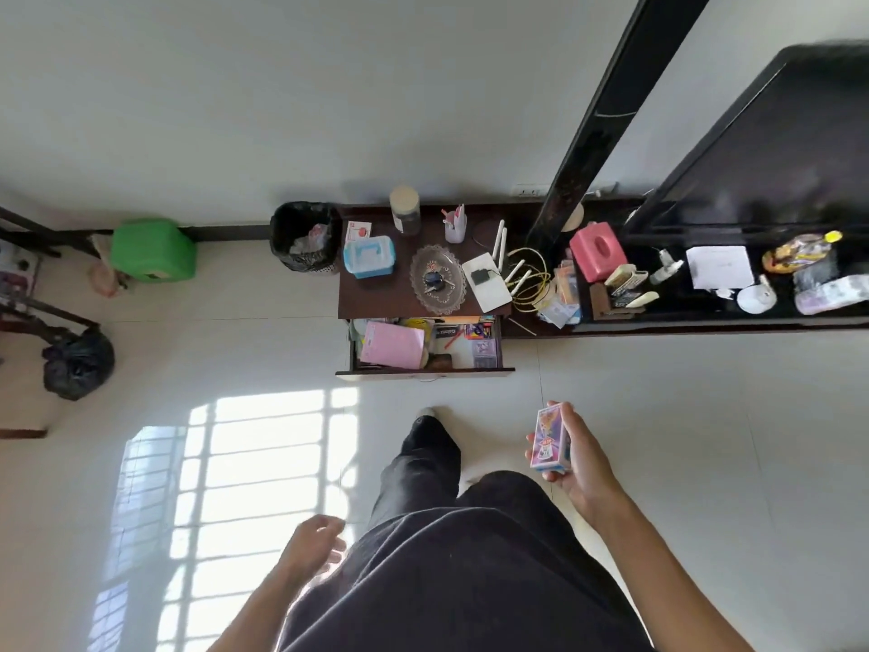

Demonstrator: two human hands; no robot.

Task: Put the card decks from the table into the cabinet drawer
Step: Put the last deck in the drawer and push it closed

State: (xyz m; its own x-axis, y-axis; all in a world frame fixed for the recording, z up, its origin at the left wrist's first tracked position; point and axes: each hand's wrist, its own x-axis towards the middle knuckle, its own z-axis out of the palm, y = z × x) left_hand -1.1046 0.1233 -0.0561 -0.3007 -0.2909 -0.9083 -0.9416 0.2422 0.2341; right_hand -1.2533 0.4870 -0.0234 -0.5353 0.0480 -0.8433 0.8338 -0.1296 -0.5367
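My right hand (580,456) holds a purple and pink card deck box (548,440) upright above the floor, some way in front of the cabinet. The cabinet drawer (425,371) stands pulled open below the dark cabinet top (371,294). Inside it lie a pink booklet (392,344), pens and a purple card deck (483,349) at the right end. My left hand (312,545) hangs low at my side, fingers loosely apart, holding nothing.
On the cabinet top sit a blue box (368,256), a glass tray (437,280), a white router (486,282) and a jar (405,210). A black bin (304,237) stands left of the cabinet, a green stool (153,250) further left. A long dark shelf (719,317) extends right.
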